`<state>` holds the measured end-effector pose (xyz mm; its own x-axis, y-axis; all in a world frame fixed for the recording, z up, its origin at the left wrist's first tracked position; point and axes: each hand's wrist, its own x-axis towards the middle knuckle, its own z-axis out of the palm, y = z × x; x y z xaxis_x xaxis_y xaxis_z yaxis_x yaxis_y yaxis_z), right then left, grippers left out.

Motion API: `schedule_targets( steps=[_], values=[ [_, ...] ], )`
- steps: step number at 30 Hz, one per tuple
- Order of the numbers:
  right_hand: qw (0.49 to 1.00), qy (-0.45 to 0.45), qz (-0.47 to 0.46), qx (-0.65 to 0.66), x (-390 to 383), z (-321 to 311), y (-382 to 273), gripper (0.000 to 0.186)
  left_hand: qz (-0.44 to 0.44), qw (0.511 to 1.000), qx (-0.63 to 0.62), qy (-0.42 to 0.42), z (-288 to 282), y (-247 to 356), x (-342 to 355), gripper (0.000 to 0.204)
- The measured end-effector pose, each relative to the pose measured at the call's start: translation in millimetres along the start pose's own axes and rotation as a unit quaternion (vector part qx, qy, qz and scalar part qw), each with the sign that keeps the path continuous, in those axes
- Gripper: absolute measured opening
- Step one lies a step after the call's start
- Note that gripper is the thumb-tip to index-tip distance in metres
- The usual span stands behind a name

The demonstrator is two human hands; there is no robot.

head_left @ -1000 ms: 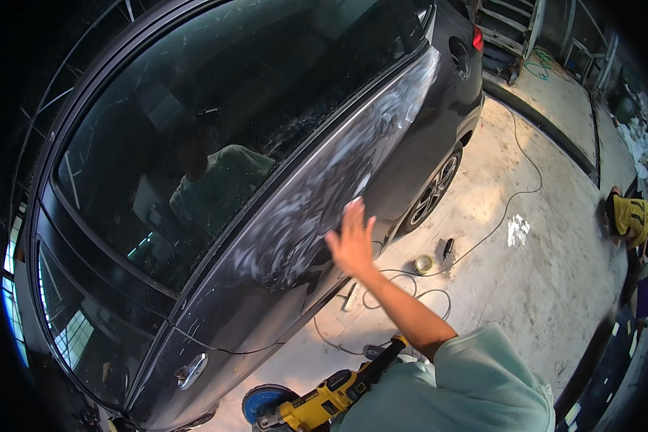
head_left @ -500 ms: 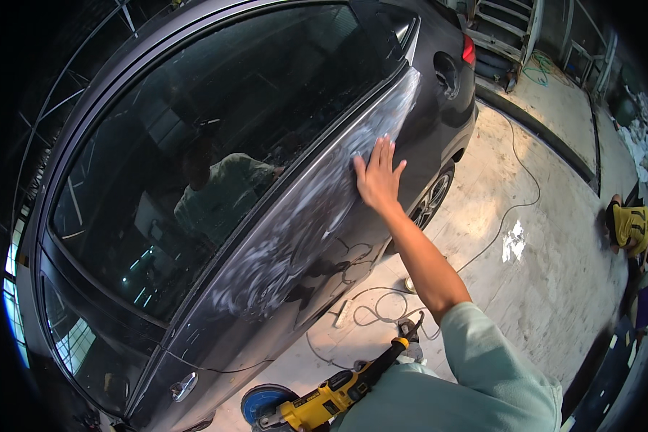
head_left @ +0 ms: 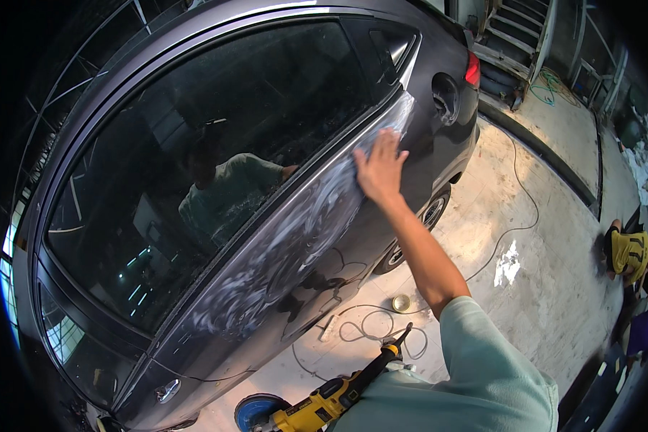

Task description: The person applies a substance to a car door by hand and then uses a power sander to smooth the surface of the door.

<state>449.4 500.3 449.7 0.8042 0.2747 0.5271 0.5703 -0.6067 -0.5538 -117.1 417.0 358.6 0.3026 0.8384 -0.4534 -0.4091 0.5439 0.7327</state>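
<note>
My right hand [head_left: 380,170] rests palm-down on the dark grey rear door [head_left: 324,241] of a car, fingers spread. It lies over whitish, swirled smears of compound [head_left: 306,216] that run below the window toward the door's rear corner. Nothing shows between the fingers. At the lower edge, against my green shirt, is a yellow-and-black power polisher [head_left: 320,405] with a round blue pad [head_left: 259,412]. What supports the polisher is hidden. My left hand does not appear.
The dark side window [head_left: 216,144] reflects a person. On the pale floor are a looped cable [head_left: 367,327], a small round tin [head_left: 401,302], a brush-like object [head_left: 329,327] and a white patch [head_left: 507,265]. Steps [head_left: 515,32] stand behind the car. A person in yellow [head_left: 628,253] is at far right.
My right hand has slid along the door closer to its rear upper corner, fingers still spread. The view has shifted slightly, uncovering more of the tin. The polisher sits a little lower in the picture.
</note>
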Motion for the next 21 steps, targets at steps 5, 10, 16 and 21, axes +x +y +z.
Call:
schedule_targets(
  steps=[5,10,16,21],
  values=[
    [0.874,-0.264,-0.403,0.070,-147.7,-1.9,-38.5,0.079,0.026,0.999,-0.016,0.032,-0.6,-3.8,-17.9,0.063],
    [0.984,-0.095,-0.120,0.089,-87.9,18.7,-58.5,0.075,0.037,0.997,-0.032,0.054,2.7,-20.2,-39.2,0.065],
    [0.917,-0.220,-0.304,0.138,-212.9,26.4,-194.8,0.080,0.063,0.992,-0.062,0.089,-1.5,-38.8,-69.9,0.066],
    [0.753,-0.305,-0.559,0.168,-262.7,41.8,-182.7,0.071,0.087,0.984,-0.098,0.118,-1.8,-59.0,-101.3,0.067]
  ],
)
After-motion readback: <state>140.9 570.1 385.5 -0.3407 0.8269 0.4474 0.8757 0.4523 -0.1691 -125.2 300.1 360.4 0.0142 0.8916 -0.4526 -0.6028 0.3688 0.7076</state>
